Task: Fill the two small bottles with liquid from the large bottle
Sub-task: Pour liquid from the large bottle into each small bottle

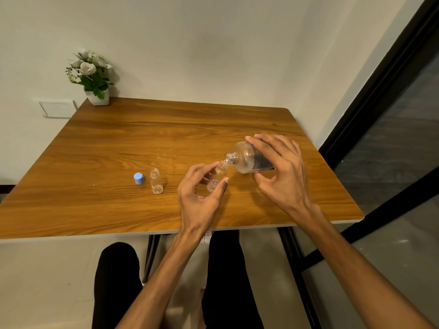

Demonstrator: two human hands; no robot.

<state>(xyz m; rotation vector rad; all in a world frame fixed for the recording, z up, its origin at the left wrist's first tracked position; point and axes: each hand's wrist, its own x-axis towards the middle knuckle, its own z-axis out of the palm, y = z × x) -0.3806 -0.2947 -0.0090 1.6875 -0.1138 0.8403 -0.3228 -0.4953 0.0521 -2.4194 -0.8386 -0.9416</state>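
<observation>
Over a wooden table [118, 138], right hand [282, 172] grips large bottle [247, 157], left hand [199, 193] small bottle [217, 178].

Bottle labels [215, 182] too blurred to read

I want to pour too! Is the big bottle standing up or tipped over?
Tipped. The right hand holds the big bottle nearly sideways, its open neck at the mouth of the small bottle in the left hand.
</observation>
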